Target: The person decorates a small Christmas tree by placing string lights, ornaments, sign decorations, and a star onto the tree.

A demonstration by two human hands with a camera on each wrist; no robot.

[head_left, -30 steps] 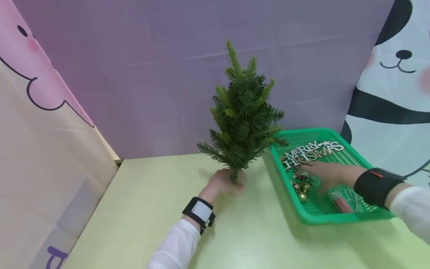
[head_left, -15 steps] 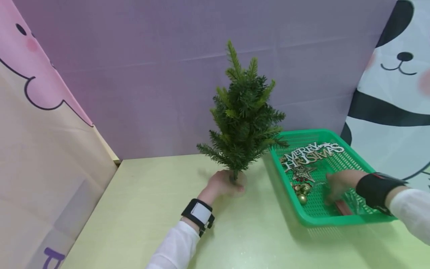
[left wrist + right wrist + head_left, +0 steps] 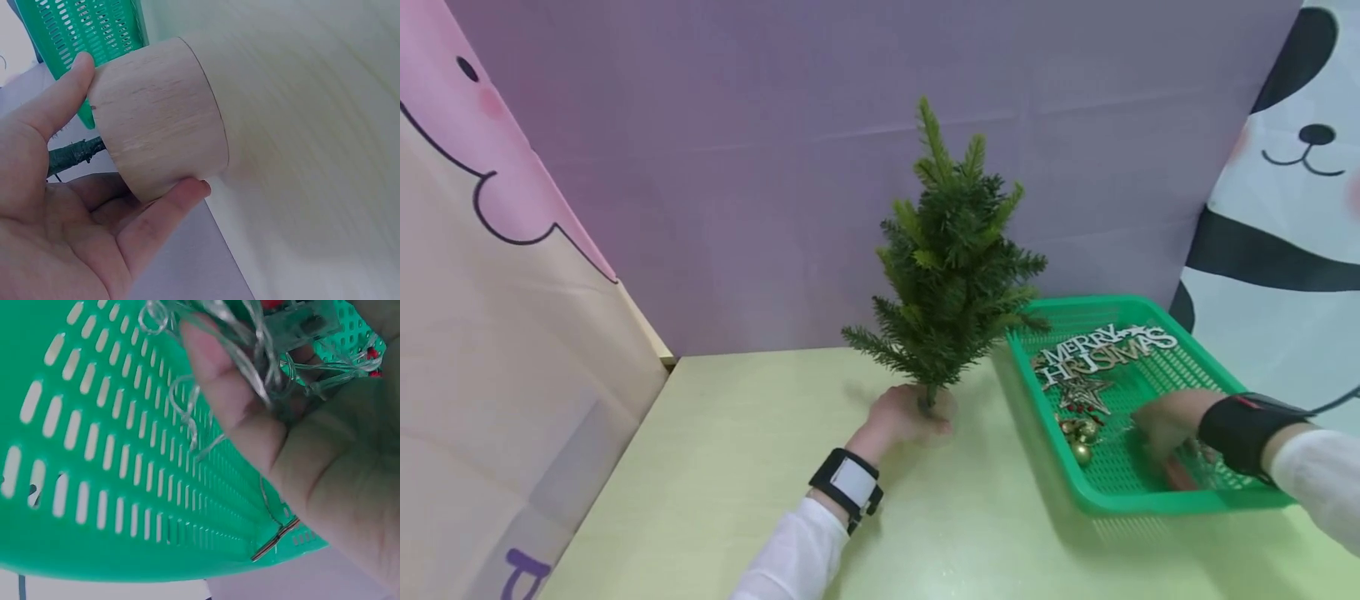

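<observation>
A small artificial fir tree (image 3: pixel 955 275) is stood upright on the pale yellow-green desk (image 3: pixel 715 467), near the back wall and just beside the green perforated basket (image 3: pixel 1157 497). The tree's round wooden base (image 3: pixel 159 119) is grasped by the left hand (image 3: pixel 901 414): in the left wrist view the thumb is pressed against one side of the wooden cylinder and a curled finger against the other, with the thin brown trunk (image 3: pixel 75 155) seen running out over the palm. The base is set flat on the desk, and a black and white wrist strap (image 3: pixel 847 482) is worn above the white sleeve.

The right hand (image 3: pixel 1165 421) is lowered inside the basket, at its near right part. In the right wrist view a tangle of clear wire (image 3: pixel 250 356), apparently a string of lights, is pinched between the thumb and the curled fingers (image 3: pixel 225 394), together with a small clear plastic box (image 3: pixel 300 325) held against the basket floor. A few red beads (image 3: pixel 374 356) are seen at the edge of that bundle. A black strap (image 3: pixel 1243 429) is worn on this wrist.

Further back in the basket, well apart from the right hand, a silver "MERRY CHRISTMAS" sign (image 3: pixel 1105 350) is laid flat. Just in front of it a star ornament (image 3: pixel 1084 392) is seen, and beside that a cluster of small gold balls (image 3: pixel 1079 435). A reddish thing under the right hand cannot be made out.
</observation>
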